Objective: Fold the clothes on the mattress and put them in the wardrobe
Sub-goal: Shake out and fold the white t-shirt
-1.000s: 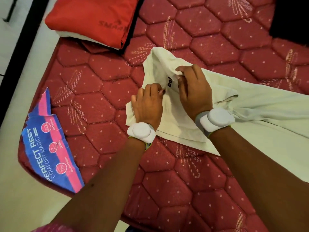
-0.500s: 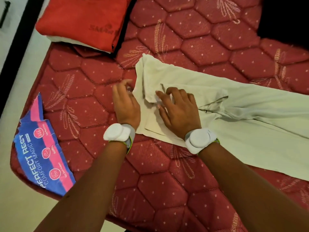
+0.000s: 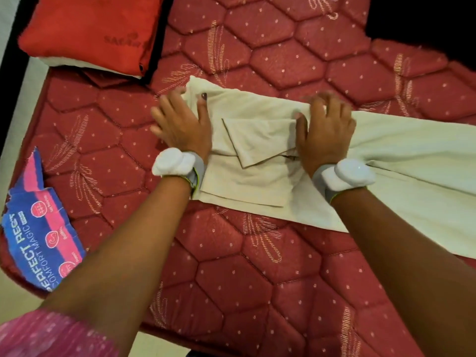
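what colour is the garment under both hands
Pale cream garment, plain with no pattern, seen in the head view.

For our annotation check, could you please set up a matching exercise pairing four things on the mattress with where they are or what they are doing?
Things:
1. Left hand
2. Right hand
3. Red garment
4. Blue label

Places or states:
A. Folded, at the mattress's far left corner
B. Flat on the cream garment's left edge
C. At the mattress's near left edge
D. Pressing the cream garment's middle, beside the folded flap

Pairs: 1-B, 2-D, 3-A, 4-C
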{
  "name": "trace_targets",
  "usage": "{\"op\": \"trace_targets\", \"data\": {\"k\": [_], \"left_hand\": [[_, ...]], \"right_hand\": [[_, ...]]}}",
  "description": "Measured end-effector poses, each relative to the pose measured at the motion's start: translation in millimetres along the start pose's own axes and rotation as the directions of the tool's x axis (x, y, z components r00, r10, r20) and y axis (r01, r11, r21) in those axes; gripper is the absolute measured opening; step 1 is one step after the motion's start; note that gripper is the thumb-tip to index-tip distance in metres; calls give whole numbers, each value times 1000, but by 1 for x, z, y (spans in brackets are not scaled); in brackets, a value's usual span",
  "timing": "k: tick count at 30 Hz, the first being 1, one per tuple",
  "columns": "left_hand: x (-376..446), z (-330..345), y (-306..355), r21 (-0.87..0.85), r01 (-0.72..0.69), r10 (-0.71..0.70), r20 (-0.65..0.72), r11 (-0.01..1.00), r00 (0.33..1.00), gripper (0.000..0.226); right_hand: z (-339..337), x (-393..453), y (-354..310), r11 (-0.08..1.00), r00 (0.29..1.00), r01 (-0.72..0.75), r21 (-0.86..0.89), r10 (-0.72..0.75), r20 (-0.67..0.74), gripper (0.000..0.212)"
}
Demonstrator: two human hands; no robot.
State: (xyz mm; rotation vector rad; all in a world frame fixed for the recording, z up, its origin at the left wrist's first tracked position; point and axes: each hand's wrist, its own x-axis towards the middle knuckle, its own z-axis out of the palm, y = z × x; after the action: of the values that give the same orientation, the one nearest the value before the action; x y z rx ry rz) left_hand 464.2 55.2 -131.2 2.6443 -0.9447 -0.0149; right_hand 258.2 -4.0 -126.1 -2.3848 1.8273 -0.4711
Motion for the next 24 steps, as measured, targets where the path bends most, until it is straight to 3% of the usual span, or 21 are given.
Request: {"op": "trace_targets", "data": {"k": [2,4,9,11,14,17,19,20,22,24], "left_hand": [[14,4,3,57,22,-27,97,998,995,43],[22,8,4,89,-28,16,138,996,990,41],[36,7,13,-55,-53,52,-19,997,998,41],[40,12,11,-81,-63,64,5,995,998,43],[46,21,7,-45,-83,85,63,996,994,45],[42,15,12,71,-143,147,-45,987,988,53],[19,12,18,5,-333,331,-128,943,935,52],[2,17,18,-11,-463,459,-105,886,882,51],[-32,28,12,20,-621,616,110,783,780,53],[-45,37,3,55,-636,610,229,770,759,54]], "right_hand": [[4,14,11,996,985,-58,-63,67,161,42],[9,21,17,996,972,-40,-86,59,226,40],[20,23,19,990,989,-114,-87,122,89,33],[24,24,18,982,983,-160,-97,168,71,32],[28,23,16,979,983,-170,-116,177,52,31],[23,23,7,985,991,-129,-112,130,6,39],[21,13,-7,996,998,31,-88,-35,-52,42],[24,4,-11,987,991,127,-95,-130,-26,45],[34,-14,-14,962,964,242,-129,-223,143,53],[42,-20,-11,965,934,238,-106,-198,298,60]]}}
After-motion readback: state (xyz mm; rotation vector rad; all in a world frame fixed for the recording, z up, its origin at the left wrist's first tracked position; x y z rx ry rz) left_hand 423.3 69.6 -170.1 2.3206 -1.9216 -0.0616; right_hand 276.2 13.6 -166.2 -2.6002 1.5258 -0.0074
